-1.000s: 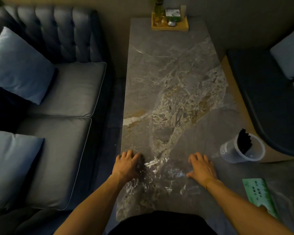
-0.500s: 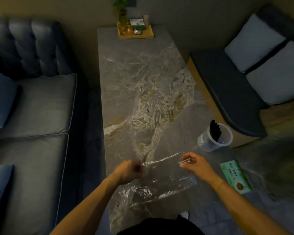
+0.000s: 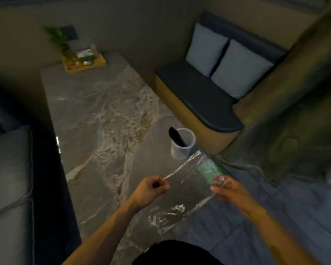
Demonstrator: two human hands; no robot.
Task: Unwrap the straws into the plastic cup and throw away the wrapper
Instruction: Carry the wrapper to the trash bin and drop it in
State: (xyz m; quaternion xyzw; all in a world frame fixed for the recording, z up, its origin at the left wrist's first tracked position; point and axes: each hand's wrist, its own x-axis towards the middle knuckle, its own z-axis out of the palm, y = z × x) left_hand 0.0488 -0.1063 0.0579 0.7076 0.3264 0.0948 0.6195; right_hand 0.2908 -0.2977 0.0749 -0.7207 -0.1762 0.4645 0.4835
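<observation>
A clear plastic wrapper (image 3: 187, 180) hangs stretched in the air over the near right corner of the marble table (image 3: 96, 111). My left hand (image 3: 151, 188) pinches its left edge and my right hand (image 3: 229, 190) grips its right edge. Beyond the wrapper, a translucent plastic cup (image 3: 182, 148) stands near the table's right edge with a bundle of black straws (image 3: 176, 136) leaning inside it. A green card (image 3: 211, 169) lies on the table behind the wrapper, partly seen through it.
A wooden tray (image 3: 84, 63) with a small plant and bottles sits at the table's far end. A grey sofa (image 3: 8, 169) runs along the left. A dark bench (image 3: 197, 92) with two pale cushions stands at the right, beside grey floor tiles.
Both hands have lifted the wrapper off the table and carried it to the right. The view has swung right, so the cup and bench appear closer to the middle.
</observation>
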